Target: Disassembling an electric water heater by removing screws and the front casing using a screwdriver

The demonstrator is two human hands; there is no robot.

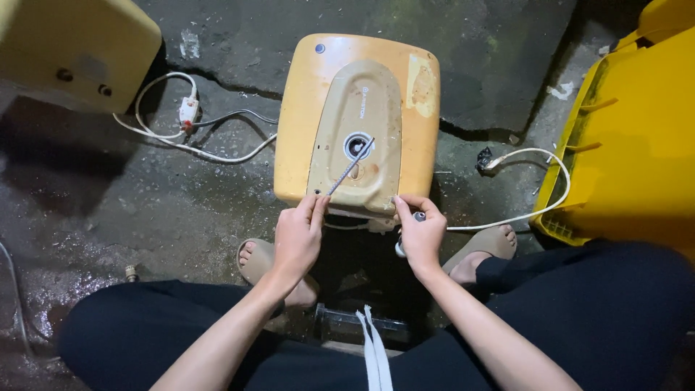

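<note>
Metal, thin and grey, the rod (350, 167) is what everything turns on here: it slants from the left hand (297, 239) up and to the right, its far tip sunk in the round dark-ringed opening (356, 145) at the middle of the water heater (357, 123). Its long axis runs diagonally across the beige front panel (360, 137), low end near the person, high end pointing away into the hole. It looks like a long tool or threaded rod; which one is too fine to make out.

That left hand has its fingertips pinched together on the near end of the rod. The right hand (421, 233) sits at the lower right edge of the panel, fingers curled and closed on the rim beside a small silvery fitting (418, 216), as if steadying the casing.

By my reading, the step in hand is working the rod into or within the central opening while the body is braced. The next move seems to call for keeping the rod in line with the hole and the right hand firm so the casing does not rock.

The orange heater lies flat on wet, cracked concrete floor (108, 210) between the person's sandalled feet. A white cable (539, 188) loops off to the right toward a yellow bin (637, 137); another white cord with an inline switch (188, 110) curls on the left, near a second yellowish casing (72, 51)
</note>
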